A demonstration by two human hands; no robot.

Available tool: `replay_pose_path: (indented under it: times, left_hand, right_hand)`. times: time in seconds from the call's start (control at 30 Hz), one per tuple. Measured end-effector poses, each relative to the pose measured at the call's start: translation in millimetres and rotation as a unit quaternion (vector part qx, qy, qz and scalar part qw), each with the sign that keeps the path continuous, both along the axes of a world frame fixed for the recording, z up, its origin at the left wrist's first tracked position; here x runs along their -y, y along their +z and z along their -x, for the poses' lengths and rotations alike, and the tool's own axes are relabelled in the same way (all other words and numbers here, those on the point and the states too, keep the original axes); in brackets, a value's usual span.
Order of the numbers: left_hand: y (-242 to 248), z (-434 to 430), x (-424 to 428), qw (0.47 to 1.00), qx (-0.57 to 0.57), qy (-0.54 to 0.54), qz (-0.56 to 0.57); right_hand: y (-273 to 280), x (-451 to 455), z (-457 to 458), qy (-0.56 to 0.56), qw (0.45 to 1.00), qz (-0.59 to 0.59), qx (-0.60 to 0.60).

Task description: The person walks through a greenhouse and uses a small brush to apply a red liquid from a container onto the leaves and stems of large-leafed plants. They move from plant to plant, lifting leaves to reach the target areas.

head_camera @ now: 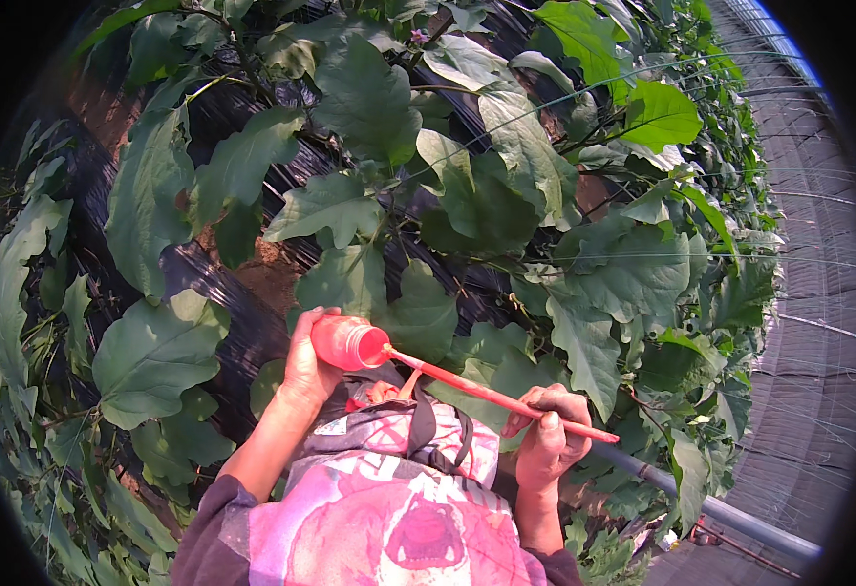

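Note:
My left hand [308, 373] grips a small red plastic bottle [340, 342], tilted so that its uncapped, threaded mouth faces right. Between the thumb and fingers of my right hand [552, 432] is a thin red stick [479, 388], perhaps a brush. Its far tip, coated in something red-orange, is right at the bottle's mouth; whether it touches the rim I cannot tell. What the bottle holds is hidden. Both hands are in front of my waist, above a strapped bag [428, 432] worn there. Broad eggplant leaves [417, 311] spread just beyond the bottle.
Eggplant plants crowd ahead and on both sides, one bearing a pale purple flower [418, 36]. Black plastic mulch film [201, 286] covers the soil. Green twine [692, 255] crosses the foliage at right. A grey metal pipe [721, 509] runs at lower right, near a grey sheeted wall [809, 293].

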State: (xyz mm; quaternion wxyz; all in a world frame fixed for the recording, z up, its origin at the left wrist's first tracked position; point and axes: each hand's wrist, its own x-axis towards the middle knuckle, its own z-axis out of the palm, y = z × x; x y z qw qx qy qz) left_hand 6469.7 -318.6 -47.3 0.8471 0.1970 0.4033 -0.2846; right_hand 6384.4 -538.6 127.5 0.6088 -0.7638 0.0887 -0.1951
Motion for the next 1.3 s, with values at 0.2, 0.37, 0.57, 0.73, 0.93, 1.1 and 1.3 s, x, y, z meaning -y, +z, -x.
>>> replay_pose_path:
  times: [0.2,0.37,0.57,0.73,0.93,1.1,1.3]
  left_hand:
    - [-15.9,-1.0,-15.4,0.996,-0.051,0.061,-0.026]
    - [-24.2,-6.8,-20.0,0.994,-0.05,0.091,-0.046]
    - [-19.5,-11.8,-13.0,0.993,-0.057,0.093,-0.056]
    - [-29.9,-7.9,-6.3,0.992,-0.058,0.097,-0.064]
    - [-20.6,-1.1,3.9,0.991,-0.058,0.098,-0.077]
    - [-12.6,9.0,13.8,0.988,-0.039,0.123,-0.081]
    - [-0.2,40.3,30.6,0.978,-0.005,0.176,-0.108]
  right_hand:
    - [-22.5,32.7,-6.5,-0.039,0.99,0.125,-0.047]
    - [-73.4,68.9,-24.5,-0.037,0.93,0.341,-0.133]
    - [-131.1,105.2,-33.4,-0.061,0.91,0.386,-0.14]
    - [-156.9,124.1,-36.3,-0.059,0.898,0.404,-0.166]
    - [-160.5,139.4,-32.0,-0.068,0.912,0.38,-0.141]
    - [-156.0,149.2,-29.9,-0.082,0.936,0.313,-0.137]
    - [-129.9,159.8,-22.8,-0.052,0.961,0.26,-0.074]
